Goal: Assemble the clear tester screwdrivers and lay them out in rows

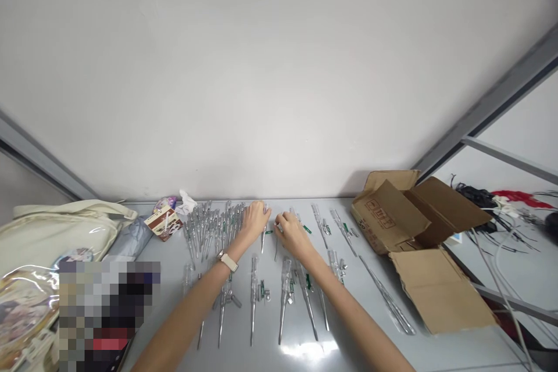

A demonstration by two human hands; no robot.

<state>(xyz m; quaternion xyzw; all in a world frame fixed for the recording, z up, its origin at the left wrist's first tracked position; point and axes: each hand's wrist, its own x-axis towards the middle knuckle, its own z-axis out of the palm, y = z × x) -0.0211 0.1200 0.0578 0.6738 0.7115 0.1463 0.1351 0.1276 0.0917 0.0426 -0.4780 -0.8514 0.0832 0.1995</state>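
Near the back of the grey table my left hand, wearing a watch with a light strap, has its fingers closed at the clear handle of a screwdriver. A small green part lies beside that screwdriver. My right hand is just to the right, fingers bent together; whatever is in them is hidden. Below its fingertips shows a thin metal shaft. Several clear-handled screwdrivers, such as one in front, lie spread out with small green and metal parts beside them.
A dense group of clear-handled screwdrivers lies left of my hands. An open cardboard box stands at the right, near bare metal shafts. A cream bag and a brown packet sit at the left. A wall rises behind.
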